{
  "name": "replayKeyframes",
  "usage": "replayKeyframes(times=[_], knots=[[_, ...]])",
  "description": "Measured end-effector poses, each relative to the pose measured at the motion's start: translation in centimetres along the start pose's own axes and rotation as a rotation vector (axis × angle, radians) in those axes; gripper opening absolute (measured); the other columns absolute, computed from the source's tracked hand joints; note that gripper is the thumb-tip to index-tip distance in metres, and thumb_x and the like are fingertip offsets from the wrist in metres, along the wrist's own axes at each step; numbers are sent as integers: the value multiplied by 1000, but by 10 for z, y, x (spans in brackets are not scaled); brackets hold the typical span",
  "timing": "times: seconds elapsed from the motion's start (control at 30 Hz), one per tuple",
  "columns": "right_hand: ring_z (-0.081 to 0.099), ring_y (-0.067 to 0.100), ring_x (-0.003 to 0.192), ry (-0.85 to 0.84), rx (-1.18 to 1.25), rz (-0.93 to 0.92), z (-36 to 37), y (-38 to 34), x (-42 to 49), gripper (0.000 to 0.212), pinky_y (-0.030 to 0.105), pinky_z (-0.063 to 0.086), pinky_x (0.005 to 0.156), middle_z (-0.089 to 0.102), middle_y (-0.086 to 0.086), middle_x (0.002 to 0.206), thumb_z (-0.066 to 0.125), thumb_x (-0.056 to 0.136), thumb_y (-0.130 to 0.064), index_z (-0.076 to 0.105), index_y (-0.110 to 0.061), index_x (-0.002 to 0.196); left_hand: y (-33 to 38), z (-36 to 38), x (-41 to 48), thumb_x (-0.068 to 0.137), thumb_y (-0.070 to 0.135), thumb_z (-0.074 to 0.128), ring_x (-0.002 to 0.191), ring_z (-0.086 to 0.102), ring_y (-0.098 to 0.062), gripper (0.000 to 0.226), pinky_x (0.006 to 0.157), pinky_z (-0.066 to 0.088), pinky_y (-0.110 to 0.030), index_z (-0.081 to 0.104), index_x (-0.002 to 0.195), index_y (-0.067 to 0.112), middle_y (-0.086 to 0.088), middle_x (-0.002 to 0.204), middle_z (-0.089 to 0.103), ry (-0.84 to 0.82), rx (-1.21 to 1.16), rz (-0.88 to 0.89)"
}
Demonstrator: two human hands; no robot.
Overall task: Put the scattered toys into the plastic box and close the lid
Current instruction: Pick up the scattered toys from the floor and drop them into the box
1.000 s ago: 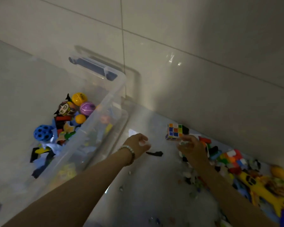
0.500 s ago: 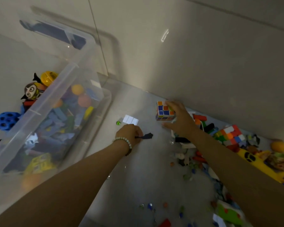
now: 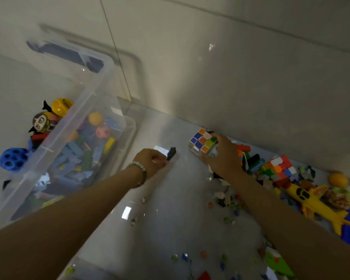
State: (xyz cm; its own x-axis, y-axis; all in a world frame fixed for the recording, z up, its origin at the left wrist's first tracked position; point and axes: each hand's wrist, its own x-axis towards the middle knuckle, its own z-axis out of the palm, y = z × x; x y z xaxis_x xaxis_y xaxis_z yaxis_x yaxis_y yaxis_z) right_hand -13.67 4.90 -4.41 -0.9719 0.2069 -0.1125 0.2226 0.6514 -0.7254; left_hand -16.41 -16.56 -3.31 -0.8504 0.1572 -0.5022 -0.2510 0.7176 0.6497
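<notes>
Examining the left hand (image 3: 152, 162), we find its thumb and fingers curled, pinching a small flat black toy piece (image 3: 171, 153) by its lower end. The piece's long axis runs up and slightly right, with the free end pointing toward the pale tiled wall (image 3: 251, 77). The right hand (image 3: 222, 156) grips a multicoloured puzzle cube (image 3: 202, 142), fingers curled over its right side. The cube is tilted, just beside the foot of the wall; we cannot tell whether it touches the floor. The clear plastic box (image 3: 77, 110) stands at left, uncovered and part filled with toys, its near long rim running diagonally from lower left to upper right. Between that rim and the heap of scattered toys (image 3: 279, 168) at right lies a band of pale floor (image 3: 170, 199) dotted with small marbles (image 3: 143, 200). Both forearms cross it.
</notes>
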Motion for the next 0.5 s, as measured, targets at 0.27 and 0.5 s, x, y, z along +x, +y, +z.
replayKeyframes(times=[0.27, 0.5], knots=[[61, 10, 101, -140, 371, -34, -71, -141, -7, 52, 20, 50, 83, 63, -2, 114, 74, 77, -18, 52, -19, 123, 84, -124, -64, 89, 24, 60, 65, 61, -8, 16, 53, 52, -12, 58, 102, 15, 3, 77, 64, -12, -252, 99], [60, 4, 98, -305, 199, -330, -17, -271, -12, 60, 18, 49, 85, 62, -9, 112, 80, 70, -26, 53, -22, 123, 25, -238, -122, 86, 21, 66, 43, 58, 0, 22, 46, 50, -13, 66, 102, 5, -1, 69, 66, 158, -247, 5]])
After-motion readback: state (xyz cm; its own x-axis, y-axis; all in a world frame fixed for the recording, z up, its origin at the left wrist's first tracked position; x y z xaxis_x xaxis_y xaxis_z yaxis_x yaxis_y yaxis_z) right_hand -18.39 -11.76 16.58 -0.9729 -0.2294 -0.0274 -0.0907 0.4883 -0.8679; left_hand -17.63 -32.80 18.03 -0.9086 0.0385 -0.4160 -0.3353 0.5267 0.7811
